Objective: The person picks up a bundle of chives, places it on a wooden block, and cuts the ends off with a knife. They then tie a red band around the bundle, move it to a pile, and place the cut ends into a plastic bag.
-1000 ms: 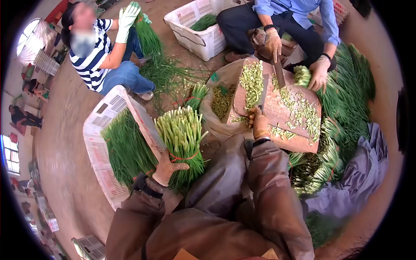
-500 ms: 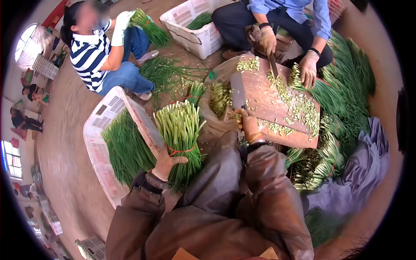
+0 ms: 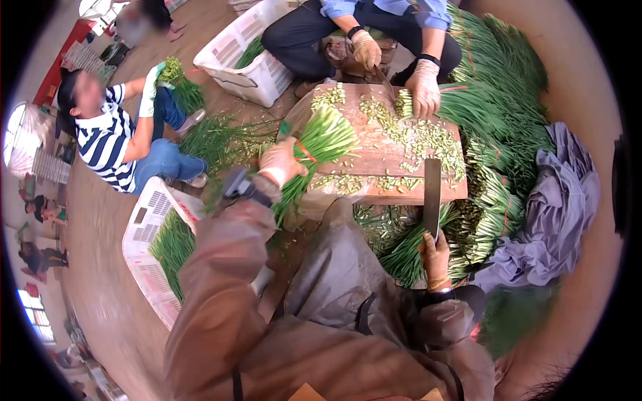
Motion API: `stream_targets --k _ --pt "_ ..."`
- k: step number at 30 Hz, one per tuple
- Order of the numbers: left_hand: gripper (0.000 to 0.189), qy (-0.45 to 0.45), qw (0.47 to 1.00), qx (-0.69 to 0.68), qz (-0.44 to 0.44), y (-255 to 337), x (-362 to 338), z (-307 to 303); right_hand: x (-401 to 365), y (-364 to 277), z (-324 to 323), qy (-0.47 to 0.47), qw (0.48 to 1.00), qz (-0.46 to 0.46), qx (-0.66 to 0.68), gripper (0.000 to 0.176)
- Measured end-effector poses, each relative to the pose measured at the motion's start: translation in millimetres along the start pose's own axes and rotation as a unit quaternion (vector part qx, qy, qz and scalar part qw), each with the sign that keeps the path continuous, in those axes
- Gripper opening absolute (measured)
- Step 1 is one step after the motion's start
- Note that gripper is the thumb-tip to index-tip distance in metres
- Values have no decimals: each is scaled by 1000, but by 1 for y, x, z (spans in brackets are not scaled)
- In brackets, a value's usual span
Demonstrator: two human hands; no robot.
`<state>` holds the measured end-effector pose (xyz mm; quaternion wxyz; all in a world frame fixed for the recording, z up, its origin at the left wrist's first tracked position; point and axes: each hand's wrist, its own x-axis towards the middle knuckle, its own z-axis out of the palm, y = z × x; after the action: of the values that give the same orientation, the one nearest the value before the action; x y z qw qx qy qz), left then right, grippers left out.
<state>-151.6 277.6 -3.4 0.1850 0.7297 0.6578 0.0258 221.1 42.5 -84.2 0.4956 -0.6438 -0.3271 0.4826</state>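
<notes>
My gloved left hand (image 3: 279, 162) grips a tied bundle of green stalks (image 3: 321, 147) and holds it over the near left corner of the wooden chopping board (image 3: 391, 155). My right hand (image 3: 435, 258) holds a cleaver (image 3: 432, 194) by its handle, blade pointing away, at the board's near right edge. Chopped green pieces (image 3: 421, 137) lie scattered over the board.
Across the board a person in blue cuts stalks with a knife (image 3: 384, 80), one gloved hand (image 3: 424, 95) pressing a bunch. A person in a striped shirt (image 3: 103, 144) sits at left holding a bunch. White crates (image 3: 150, 224) (image 3: 244, 63) hold stalks. Stalks are piled at right (image 3: 498, 134), beside purple cloth (image 3: 558, 214).
My left hand lifted the bundle from beside the crate up to the board. My right hand drew the cleaver back from the board's left side to its near right edge.
</notes>
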Motion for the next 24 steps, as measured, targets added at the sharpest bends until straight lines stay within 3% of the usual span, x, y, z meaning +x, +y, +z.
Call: stream_targets --k 2,3,4,6,7,12,14,15,16,17,18,19,20,21,22,23,24 --pt "84 -26 993 112 3 24 28 31 -10 6 -3 -2 1000 20 1 34" --pt "102 -66 987 147 -25 36 38 43 -18 -1 -2 7 998 65 18 35" --pt "102 -67 986 152 -18 46 41 47 -21 0 1 13 997 60 38 37" --pt "123 39 988 145 34 60 41 58 -22 3 1 7 997 52 50 39" --pt "137 -6 993 114 39 71 43 57 -21 2 1 10 997 53 54 39" --pt "141 57 976 205 52 108 36 79 -12 4 -1 -29 998 56 20 34" --pt "136 110 957 262 52 107 39 96 -2 0 5 -32 999 38 0 27" --pt "121 216 936 270 70 94 51 116 6 -3 10 -24 997 -26 -65 24" --pt "121 217 935 271 71 96 55 111 15 -4 14 -14 987 -92 -128 21" --pt "115 161 954 250 46 99 59 102 30 -1 21 4 946 -250 -208 19" --pt "109 104 968 227 22 102 61 95 41 -2 24 5 946 -250 -207 19" --pt "90 103 967 234 18 107 61 88 49 -12 33 -5 966 -170 -194 20" --pt "90 101 966 237 21 109 62 81 58 -20 43 -14 980 -88 -180 21" --pt "85 71 972 222 17 110 63 75 67 -25 52 -12 980 -86 -177 21" --pt "79 40 977 207 11 110 63 72 75 -30 62 9 964 -142 -225 23" --pt "73 49 977 207 19 109 64 72 83 -35 72 29 941 -198 -271 24" --pt "73 49 976 209 20 108 66 74 89 -42 80 30 942 -198 -269 24"
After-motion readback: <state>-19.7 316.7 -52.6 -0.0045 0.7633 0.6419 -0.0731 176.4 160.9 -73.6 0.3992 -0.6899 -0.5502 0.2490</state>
